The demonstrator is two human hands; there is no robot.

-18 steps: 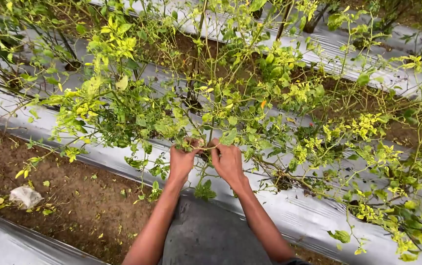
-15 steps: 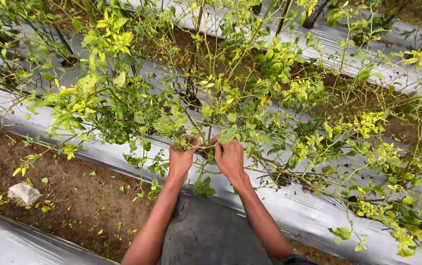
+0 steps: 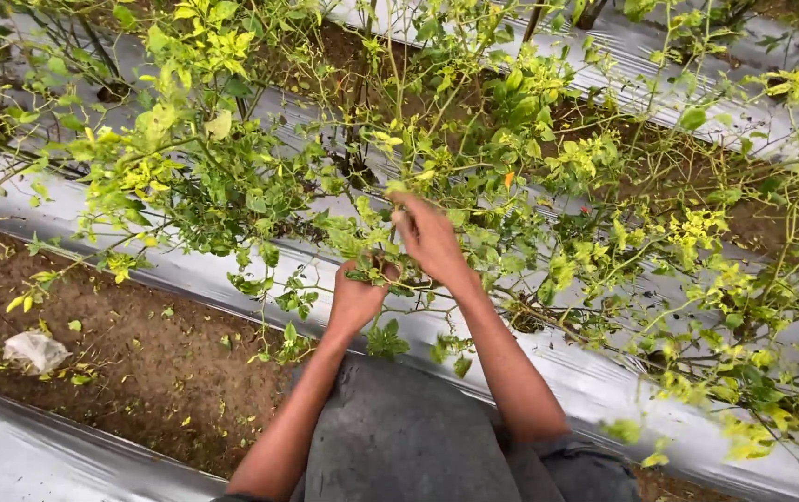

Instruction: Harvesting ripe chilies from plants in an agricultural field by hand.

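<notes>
Head view: the silver plastic sheet [image 3: 232, 279] runs under a leafy green plant [image 3: 260, 186]. The right hand [image 3: 429, 237] reaches into its twigs, fingers loosely curled, grasp unclear. The left hand [image 3: 358, 299] is curled closed around a leafy sprig [image 3: 362, 270].

No packages, labels, signs or screens can be seen here. The only thing that looks a bit like packaging is a crumpled pale scrap [image 3: 35, 350] lying on the bare soil, well to the left of the fingers and lower than them; it is too small to tell what it is.
</notes>
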